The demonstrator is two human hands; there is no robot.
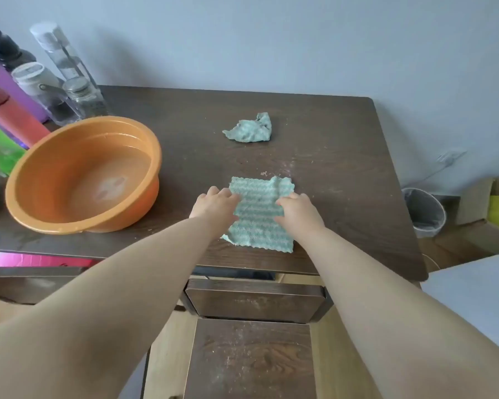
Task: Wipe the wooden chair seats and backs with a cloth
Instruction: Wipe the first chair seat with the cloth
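Nearest the camera stands a dark wooden chair, its seat [251,361] flecked with pale dust and its back rail [255,302] tucked just under the near edge of the surface [357,156], a dark wood-grain top that is also dusty in patches. Both bare forearms reach forward over the chair to a green cloth [260,226] that lies spread almost flat on the surface near its near edge, one near corner just short of the rim. The left hand [216,205] lies on the cloth's left edge with its fingers [226,194] bent over the far left corner; whether they pinch it or only press on it cannot be told. The right hand [298,210] rests on the right edge, its fingers [284,201] curled in and gripping the fabric, which puckers into a small ridge just beyond them. To the left, well apart from the cloth, sits an orange basin [20,180] with shallow water in it. Farther back, near the middle of the surface, lies a second, crumpled cloth [249,128] of the same green. At the far left corner stands a cluster of bottles [41,82], clear, purple and red. On the floor to the right, against the pale wall, are a waste bin [424,214] and a cardboard box [477,203].
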